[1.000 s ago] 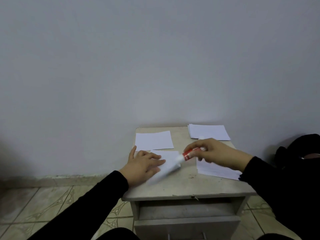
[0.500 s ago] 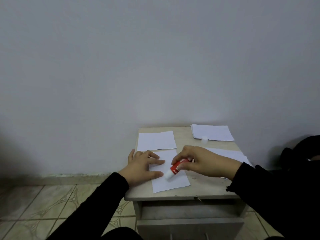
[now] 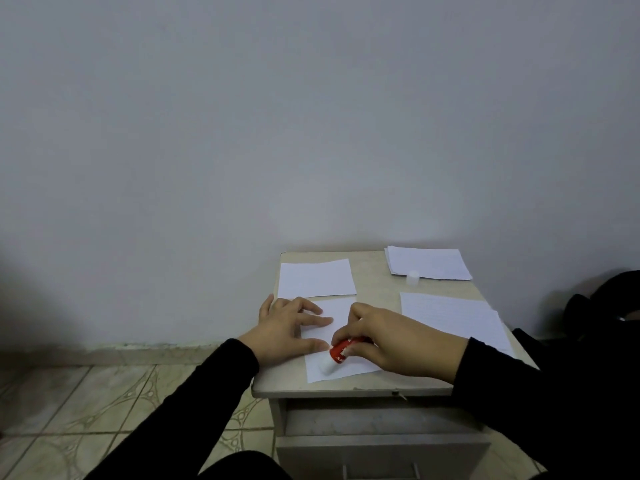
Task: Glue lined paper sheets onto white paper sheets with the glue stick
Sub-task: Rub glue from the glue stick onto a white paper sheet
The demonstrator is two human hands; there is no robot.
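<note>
Left hand lies flat, pinning the white sheet. Right hand grips the glue stick, tip near the sheet's front edge, close to the table lip.

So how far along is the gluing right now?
Early. The cap is off and lies by the far stack of sheets. In hand: the right hand rubs the glue stick on the white sheet that the left hand pins flat. Left: lay a lined sheet on it, then do the other white sheet.
</note>
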